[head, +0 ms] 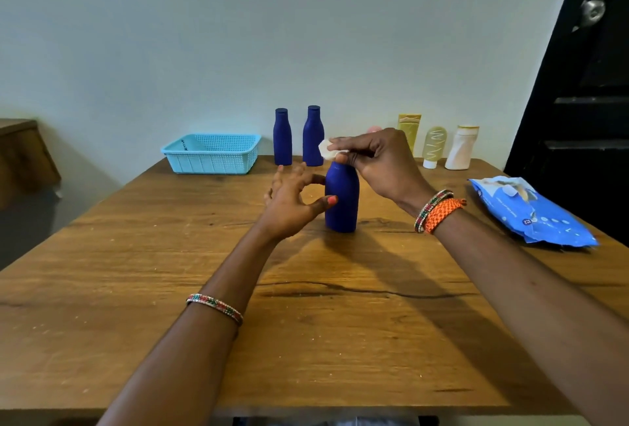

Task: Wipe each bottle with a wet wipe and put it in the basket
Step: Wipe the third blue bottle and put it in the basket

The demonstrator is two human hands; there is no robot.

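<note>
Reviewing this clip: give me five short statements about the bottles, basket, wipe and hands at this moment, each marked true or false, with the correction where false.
1. The right hand pinches a wet wipe at the top of the nearest blue bottle. True.
2. That bottle lies on its side. False: it stands upright on the table.
3. The light blue basket holds two blue bottles. False: no bottle shows in it; the two other blue bottles stand beside it on the table.
4. The left hand touches the nearest bottle's side with its thumb. True.
5. The wipes pack lies inside the basket. False: it lies at the table's right edge.
</note>
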